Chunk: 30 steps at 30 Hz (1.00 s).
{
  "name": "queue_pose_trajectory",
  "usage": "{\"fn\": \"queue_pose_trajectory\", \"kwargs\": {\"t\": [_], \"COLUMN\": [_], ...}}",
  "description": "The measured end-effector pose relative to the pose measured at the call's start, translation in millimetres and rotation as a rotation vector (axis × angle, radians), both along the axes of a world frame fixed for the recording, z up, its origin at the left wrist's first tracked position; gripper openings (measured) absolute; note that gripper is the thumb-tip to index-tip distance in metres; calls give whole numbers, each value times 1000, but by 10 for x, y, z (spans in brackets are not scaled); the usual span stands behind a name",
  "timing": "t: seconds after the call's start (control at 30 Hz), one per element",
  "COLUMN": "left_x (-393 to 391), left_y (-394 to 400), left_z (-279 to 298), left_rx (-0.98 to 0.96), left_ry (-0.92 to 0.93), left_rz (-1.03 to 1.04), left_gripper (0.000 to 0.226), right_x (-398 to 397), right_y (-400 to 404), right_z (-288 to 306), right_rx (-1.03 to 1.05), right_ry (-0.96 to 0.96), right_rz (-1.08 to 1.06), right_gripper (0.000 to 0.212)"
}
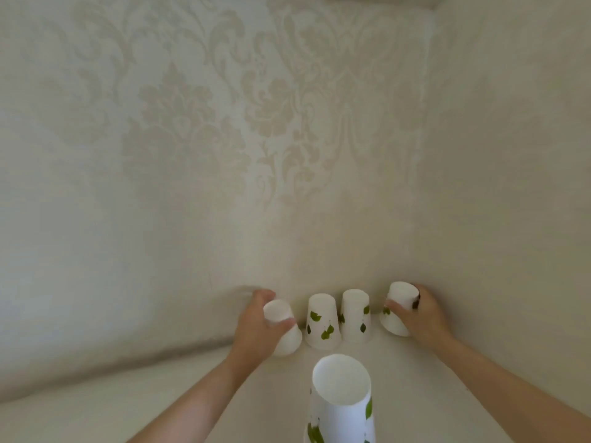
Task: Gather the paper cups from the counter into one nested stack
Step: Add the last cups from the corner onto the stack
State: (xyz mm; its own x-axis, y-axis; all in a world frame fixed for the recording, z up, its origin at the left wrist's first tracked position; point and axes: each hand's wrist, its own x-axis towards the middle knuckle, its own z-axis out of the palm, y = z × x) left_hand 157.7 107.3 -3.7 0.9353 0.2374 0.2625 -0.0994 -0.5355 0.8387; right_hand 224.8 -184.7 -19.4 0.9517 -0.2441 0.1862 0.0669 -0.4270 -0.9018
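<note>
Several white paper cups with green leaf prints stand upside down on a pale counter (179,398). My left hand (256,324) grips the leftmost cup (284,327) and tilts it. My right hand (419,318) grips the rightmost cup (398,310), tilted toward the left. Between them two cups (321,321) (355,316) stand side by side against the wall. A taller inverted cup or stack (340,398) stands nearest me at the bottom centre; I cannot tell how many cups it holds.
A wall with pale damask wallpaper (224,139) rises right behind the row of cups. A second wall (511,155) meets it at a corner on the right. Bare counter extends to the left of my left arm.
</note>
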Motion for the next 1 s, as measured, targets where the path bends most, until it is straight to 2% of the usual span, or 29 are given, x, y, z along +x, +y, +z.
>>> {"fn": "queue_pose_trajectory", "kwargs": {"t": [0.1,0.2,0.33,0.4,0.53,0.7,0.77,0.83,0.9,1.0], "left_x": [-278,-724,-1343,-1476,-1562,-1570,-1552,-1514,-1463,-1381], "left_y": [110,93,-105,-210,-412,-505,-435,-292,-110,101], "left_z": [591,1250,1743,1698,1396,954,837,771,751,746], "left_rx": [-122,-219,-173,-174,-125,-44,-61,-90,-165,-514], "left_ry": [-110,-223,-183,-113,18,131,191,298,380,359], "left_rz": [-17,-155,-407,-469,-532,-537,-565,-689,-831,-821], "left_gripper": [74,71,79,84,80,84,93,109,113,106], "right_x": [-261,-589,-1058,-1258,-1584,-1942,-2040,-2076,-2068,-2034], "right_y": [-116,-194,-208,-180,-121,-23,81,202,320,453], "right_z": [247,548,986,1175,1421,1560,1565,1538,1493,1397], "right_rx": [17,24,59,97,131,169,129,96,82,44], "right_ry": [-66,-137,-194,-201,-224,-207,-190,-176,-149,-97], "right_rz": [5,15,61,97,201,423,511,574,620,671], "right_gripper": [57,56,54,54,43,59,60,58,50,36]}}
